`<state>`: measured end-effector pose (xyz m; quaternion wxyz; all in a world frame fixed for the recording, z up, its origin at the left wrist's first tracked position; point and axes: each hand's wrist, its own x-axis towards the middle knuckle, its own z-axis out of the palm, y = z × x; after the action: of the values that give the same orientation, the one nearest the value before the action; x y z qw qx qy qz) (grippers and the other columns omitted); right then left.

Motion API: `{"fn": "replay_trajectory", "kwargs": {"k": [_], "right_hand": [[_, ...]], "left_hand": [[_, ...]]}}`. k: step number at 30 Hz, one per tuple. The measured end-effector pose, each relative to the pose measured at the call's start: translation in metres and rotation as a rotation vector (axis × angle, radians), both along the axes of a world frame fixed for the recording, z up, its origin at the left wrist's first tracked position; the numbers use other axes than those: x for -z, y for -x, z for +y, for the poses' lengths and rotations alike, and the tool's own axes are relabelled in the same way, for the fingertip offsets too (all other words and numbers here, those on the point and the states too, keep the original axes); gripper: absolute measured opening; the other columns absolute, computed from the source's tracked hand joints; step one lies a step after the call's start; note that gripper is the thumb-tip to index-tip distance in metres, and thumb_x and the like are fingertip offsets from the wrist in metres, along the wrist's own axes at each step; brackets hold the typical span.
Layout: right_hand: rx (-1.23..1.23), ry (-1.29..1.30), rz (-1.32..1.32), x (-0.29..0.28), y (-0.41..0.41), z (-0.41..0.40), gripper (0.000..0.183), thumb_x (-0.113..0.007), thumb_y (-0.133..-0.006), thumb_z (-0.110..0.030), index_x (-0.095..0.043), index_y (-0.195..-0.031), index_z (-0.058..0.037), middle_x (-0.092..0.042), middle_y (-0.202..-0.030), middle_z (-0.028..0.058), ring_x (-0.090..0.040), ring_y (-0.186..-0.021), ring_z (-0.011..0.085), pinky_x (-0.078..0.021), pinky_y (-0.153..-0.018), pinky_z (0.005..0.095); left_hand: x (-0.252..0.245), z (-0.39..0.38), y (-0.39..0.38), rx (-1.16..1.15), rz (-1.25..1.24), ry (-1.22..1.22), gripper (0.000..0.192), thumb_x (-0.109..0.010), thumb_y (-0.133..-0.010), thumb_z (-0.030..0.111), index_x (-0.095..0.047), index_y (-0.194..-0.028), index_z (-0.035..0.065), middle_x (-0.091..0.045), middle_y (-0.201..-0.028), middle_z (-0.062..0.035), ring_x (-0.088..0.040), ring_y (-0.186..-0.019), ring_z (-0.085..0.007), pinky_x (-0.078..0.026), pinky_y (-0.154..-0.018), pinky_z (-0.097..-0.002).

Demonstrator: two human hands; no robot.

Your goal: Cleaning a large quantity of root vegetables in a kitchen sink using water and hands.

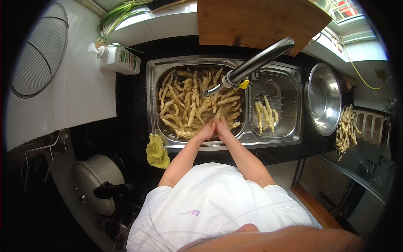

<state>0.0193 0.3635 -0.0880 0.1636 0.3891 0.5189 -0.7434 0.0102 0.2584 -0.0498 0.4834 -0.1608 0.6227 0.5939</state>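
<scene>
Many pale, muddy root pieces [189, 108] fill the large left basin of a steel double sink [152, 94], lying in brownish water. At that basin's front edge my left hand [207, 131] and my right hand [222, 126] meet, both closed around one root [218, 114] whose upper end points away from me. A steel faucet [258, 60] with a yellow tab reaches over the basin. Several cleaner root pieces [267, 115] lie on a wire rack [277, 85] in the smaller right basin.
A yellow-green cloth [157, 151] hangs at the sink's left front corner. Left stand a white pump bottle [121, 60], a mesh strainer [41, 53] and a pressure cooker [97, 186]. Right are a steel bowl [324, 99] and a heap of roots [346, 130]. A wooden board [252, 22] stands behind the sink.
</scene>
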Motion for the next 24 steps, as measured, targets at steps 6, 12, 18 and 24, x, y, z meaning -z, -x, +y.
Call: {"fn": "replay_trajectory", "kwargs": {"k": [6,12,18,24], "right_hand": [[0.070,0.064,-0.224,0.019,0.023,0.023,0.044,-0.034,-0.095,-0.041,-0.051,-0.097,-0.0012,-0.057,-0.075,0.0102,-0.055,-0.057,0.0185,-0.0435,-0.044,0.0303],[-0.095,0.175,-0.218,-0.059,0.016,0.014,0.026,-0.031,-0.098,-0.033,-0.042,-0.107,-0.0105,-0.050,-0.069,0.0070,-0.050,-0.053,0.0186,-0.0448,-0.046,0.0320],[0.001,0.371,-0.261,-0.051,-0.014,0.003,0.023,-0.030,-0.097,-0.035,-0.042,-0.101,-0.0160,-0.046,-0.062,0.0048,-0.044,-0.045,0.0141,-0.0360,-0.037,0.0259],[-0.017,0.370,-0.307,-0.010,0.009,0.007,0.023,-0.028,-0.096,-0.034,-0.042,-0.095,-0.0157,-0.044,-0.056,0.0031,-0.036,-0.035,0.0109,-0.0268,-0.029,0.0233]], "left_hand": [[0.018,-0.006,-0.001,0.021,-0.025,-0.086,0.039,-0.045,-0.092,0.038,-0.054,-0.107,0.0029,-0.052,-0.062,-0.0044,-0.045,-0.044,-0.0133,-0.036,-0.041,-0.0279],[0.046,-0.009,0.009,-0.173,0.401,0.167,0.037,-0.048,-0.092,0.036,-0.059,-0.093,0.0012,-0.058,-0.077,-0.0070,-0.052,-0.066,-0.0134,-0.043,-0.060,-0.0277],[0.055,0.011,0.010,-0.598,-0.099,-0.239,0.028,-0.049,-0.093,0.029,-0.056,-0.093,0.0021,-0.058,-0.078,-0.0069,-0.054,-0.067,-0.0159,-0.044,-0.060,-0.0293],[0.037,0.015,0.001,-0.447,-0.008,-0.118,0.027,-0.054,-0.090,0.025,-0.053,-0.097,-0.0017,-0.055,-0.070,-0.0051,-0.049,-0.047,-0.0120,-0.039,-0.039,-0.0264]]}}
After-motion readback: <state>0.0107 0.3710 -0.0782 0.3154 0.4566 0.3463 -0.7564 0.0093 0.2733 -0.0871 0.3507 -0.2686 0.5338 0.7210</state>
